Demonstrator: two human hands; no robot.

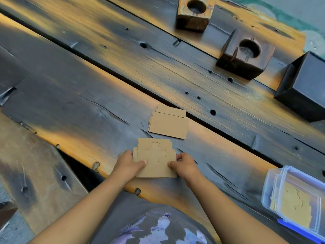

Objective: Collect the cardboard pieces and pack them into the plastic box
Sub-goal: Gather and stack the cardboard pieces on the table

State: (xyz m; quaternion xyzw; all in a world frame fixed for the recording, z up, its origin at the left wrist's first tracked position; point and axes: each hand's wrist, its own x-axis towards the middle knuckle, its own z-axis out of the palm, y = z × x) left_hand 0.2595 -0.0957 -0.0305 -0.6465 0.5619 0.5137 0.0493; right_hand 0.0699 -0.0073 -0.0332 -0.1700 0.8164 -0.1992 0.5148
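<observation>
A small stack of brown cardboard pieces, the top one scored with a gear-like outline, lies near the table's front edge. My left hand grips its left side, thumb on top. My right hand pinches its right side. A second pile of cardboard pieces lies flat just beyond, untouched. The clear plastic box stands at the lower right with cardboard pieces inside it, a blue lid edge below.
The wooden table has dark gaps between its planks. Two wooden blocks with round holes stand at the back. A black box sits at the right edge.
</observation>
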